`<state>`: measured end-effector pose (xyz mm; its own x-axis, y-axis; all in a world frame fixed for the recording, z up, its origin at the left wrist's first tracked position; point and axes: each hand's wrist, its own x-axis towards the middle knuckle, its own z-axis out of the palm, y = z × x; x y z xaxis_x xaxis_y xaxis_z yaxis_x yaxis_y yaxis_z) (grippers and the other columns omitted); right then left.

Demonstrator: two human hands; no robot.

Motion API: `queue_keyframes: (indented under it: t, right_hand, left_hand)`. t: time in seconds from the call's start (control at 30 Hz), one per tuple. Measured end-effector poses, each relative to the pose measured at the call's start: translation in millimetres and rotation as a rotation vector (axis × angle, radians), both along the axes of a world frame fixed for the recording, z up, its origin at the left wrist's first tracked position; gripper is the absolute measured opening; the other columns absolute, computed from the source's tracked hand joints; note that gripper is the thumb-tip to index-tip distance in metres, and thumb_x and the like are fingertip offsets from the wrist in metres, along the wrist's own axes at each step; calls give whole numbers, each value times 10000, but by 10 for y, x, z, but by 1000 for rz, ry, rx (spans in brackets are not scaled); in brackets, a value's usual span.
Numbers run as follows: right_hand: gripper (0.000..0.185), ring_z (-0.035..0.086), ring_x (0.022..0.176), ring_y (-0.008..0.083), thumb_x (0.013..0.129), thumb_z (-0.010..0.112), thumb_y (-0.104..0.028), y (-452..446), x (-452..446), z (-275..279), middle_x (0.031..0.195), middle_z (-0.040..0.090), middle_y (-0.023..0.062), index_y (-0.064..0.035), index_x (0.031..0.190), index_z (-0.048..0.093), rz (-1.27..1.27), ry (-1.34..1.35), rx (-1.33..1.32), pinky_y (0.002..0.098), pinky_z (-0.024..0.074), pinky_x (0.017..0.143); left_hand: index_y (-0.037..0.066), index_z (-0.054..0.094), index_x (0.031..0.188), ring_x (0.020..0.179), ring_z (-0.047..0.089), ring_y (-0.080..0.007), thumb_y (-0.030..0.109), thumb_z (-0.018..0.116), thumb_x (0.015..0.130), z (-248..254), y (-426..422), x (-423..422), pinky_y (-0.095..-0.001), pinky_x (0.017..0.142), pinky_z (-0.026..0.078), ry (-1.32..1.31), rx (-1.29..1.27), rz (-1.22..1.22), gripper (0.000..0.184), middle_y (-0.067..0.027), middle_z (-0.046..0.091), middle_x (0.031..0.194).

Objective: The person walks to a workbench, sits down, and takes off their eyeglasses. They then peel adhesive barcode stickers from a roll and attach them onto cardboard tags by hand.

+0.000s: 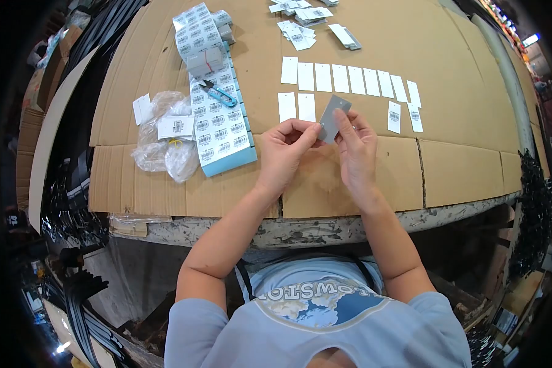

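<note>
Between my two hands is a grey hang tag (329, 126), tilted above the cardboard. My right hand (357, 142) grips its right side with thumb and fingers. My left hand (286, 150) pinches at the tag's left edge; whether a small sticker is in that pinch is too small to tell. Just beyond lie rows of blank white tags (323, 78). Two tags with barcode stickers (394, 117) lie to the right. On the left, a sheet of barcode labels (218, 147) on blue backing unrolls toward me.
Blue thread snips (219, 94) rest on the label sheet. A clear plastic bag (165, 156) with a barcoded tag stack (176, 127) lies left of it. Piles of barcoded tags (297, 35) sit at the back. Cardboard (362, 184) covers the table, with seams near its front edge.
</note>
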<state>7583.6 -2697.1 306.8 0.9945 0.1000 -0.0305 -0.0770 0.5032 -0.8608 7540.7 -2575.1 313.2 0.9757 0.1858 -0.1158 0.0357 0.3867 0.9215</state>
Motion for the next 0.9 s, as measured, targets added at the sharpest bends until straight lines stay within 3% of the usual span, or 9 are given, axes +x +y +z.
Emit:
queue_keyframes:
  t: [0.1, 0.4, 0.53, 0.6, 0.9]
  right_hand:
    - [96, 568, 712, 60, 822, 673, -78, 2, -21, 95, 803, 640, 26, -5, 876, 639, 150, 59, 24, 193, 450, 640]
    - [59, 583, 715, 73, 809, 674, -43, -2, -32, 51, 799, 654, 34, -4, 852, 664, 111, -18, -58, 212, 462, 646]
    - [54, 581, 714, 77, 815, 668, -52, -9, -27, 9, 789, 657, 31, -13, 853, 674, 111, -1, -76, 221, 457, 660]
    - [53, 577, 729, 77, 820, 663, -57, 8, -35, 29, 796, 659, 33, -18, 853, 679, 122, 37, -9, 231, 448, 682]
    - [57, 572, 769, 70, 824, 657, -50, -4, -20, -33, 832, 662, 29, -28, 870, 683, 134, 10, 14, 223, 429, 696]
  left_hand:
    - [-9, 630, 849, 727, 621, -106, 57, 614, 861, -16, -34, -27, -234, 697, 503, -83, 31, 24, 69, -56, 653, 816]
    - [-1, 621, 794, 684, 586, -49, 70, 642, 832, -76, -50, -22, -188, 616, 463, -103, 192, 89, 84, -19, 643, 743]
    - [-8, 621, 795, 682, 587, -54, 76, 637, 837, -74, -50, -16, -192, 623, 465, -105, 163, 92, 95, -19, 644, 743]
    - [-16, 642, 860, 735, 616, -95, 86, 607, 872, -37, -20, -20, -220, 701, 496, -46, 162, 42, 109, -57, 655, 809]
    - [-10, 669, 904, 718, 613, -115, 144, 628, 868, -72, 38, 34, -221, 667, 479, -24, 51, -6, 163, -61, 660, 800]
